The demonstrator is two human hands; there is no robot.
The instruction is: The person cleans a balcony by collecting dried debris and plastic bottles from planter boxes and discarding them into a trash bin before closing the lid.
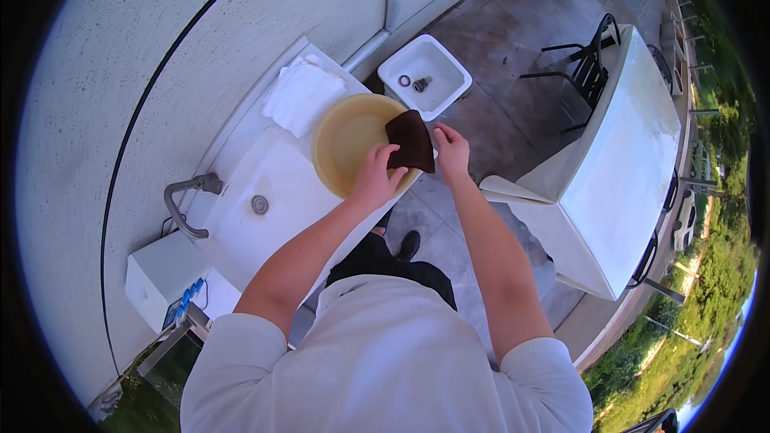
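Note:
A dark brown cloth (pixel 412 138) hangs over the right side of a yellowish basin (pixel 325 138) that holds liquid. My left hand (pixel 378 178) grips the cloth's left edge between thumb and fingers, above the basin's near rim. Just off the cloth's right edge is my right hand (pixel 453 152), its fingers pinched together. Whether a bit of cloth is between those fingertips is hidden. The basin rests on a white sink counter (pixel 277 168), partly over its right end.
Folded white cloths (pixel 303 95) lie behind the basin. A curved faucet (pixel 186 204) and a white box (pixel 164 277) are at left. Beyond the counter stands a small white tub (pixel 437 72) with small dark parts inside. A white-covered table (pixel 626 168) and black chair (pixel 589 72) are at right.

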